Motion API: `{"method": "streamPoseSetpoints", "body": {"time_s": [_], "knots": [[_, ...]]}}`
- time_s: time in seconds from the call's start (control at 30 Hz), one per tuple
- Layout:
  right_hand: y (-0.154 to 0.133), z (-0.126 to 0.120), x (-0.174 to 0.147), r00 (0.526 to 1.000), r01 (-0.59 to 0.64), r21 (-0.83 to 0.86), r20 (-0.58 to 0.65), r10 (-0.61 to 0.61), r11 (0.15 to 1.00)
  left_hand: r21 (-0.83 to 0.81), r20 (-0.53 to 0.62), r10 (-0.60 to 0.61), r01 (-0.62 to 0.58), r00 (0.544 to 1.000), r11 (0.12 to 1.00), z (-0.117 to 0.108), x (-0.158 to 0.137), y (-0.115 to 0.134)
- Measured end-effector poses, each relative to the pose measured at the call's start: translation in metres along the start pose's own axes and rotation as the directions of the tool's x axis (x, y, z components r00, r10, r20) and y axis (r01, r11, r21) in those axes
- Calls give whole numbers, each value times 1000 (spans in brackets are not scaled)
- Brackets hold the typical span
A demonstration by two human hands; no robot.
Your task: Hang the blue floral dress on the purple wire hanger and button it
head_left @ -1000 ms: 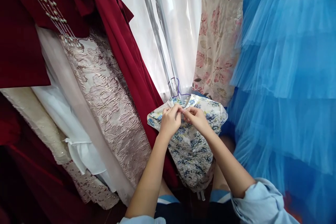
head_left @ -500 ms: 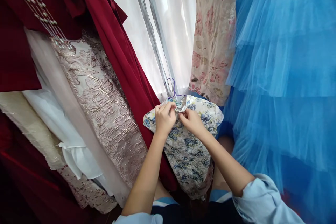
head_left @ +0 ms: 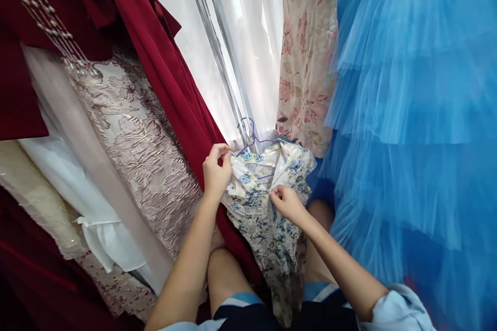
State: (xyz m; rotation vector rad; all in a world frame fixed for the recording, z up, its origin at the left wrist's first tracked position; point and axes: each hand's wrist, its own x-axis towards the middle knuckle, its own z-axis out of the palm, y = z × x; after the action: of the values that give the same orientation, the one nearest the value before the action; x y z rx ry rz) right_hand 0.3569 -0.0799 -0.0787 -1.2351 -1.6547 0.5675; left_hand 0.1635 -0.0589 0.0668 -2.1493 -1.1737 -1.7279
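A white blouse with a blue and yellow floral print hangs in front of me on a thin purple hanger. Its neckline lies open, and part of the hanger shows inside it. My left hand pinches the blouse at its left shoulder, beside the end of the hanger. Lower down, my right hand is closed on the front edge of the blouse, near the bottom of the open neckline.
Metal rack poles stand before a white curtain. Dark red garments and a pale pink embossed dress hang at left. A beige floral dress and a blue tiered tulle dress are at right.
My hands have moved apart from the collar: the left out to the shoulder, the right down the front edge. The blouse's neckline has opened wider, showing more of the hanger.
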Motion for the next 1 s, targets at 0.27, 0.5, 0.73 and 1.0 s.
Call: {"method": "streamPoseSetpoints", "body": {"time_s": [0.27,0.5,0.73,1.0], "knots": [[-6,4,-14,992,-25,-52,119,31,998,213,1,-119,116,993,970,-39,-20,-101],[3,8,-17,988,-57,-60,140,65,997,171,-43,-268,272,962,947,-34,-70,-135],[33,9,-20,988,-102,-57,110,108,993,58,191,-392,389,900,920,-3,-123,-109],[72,-12,2,963,-256,-151,52,266,955,-217,367,-176,268,914,939,35,-109,-37]]}}
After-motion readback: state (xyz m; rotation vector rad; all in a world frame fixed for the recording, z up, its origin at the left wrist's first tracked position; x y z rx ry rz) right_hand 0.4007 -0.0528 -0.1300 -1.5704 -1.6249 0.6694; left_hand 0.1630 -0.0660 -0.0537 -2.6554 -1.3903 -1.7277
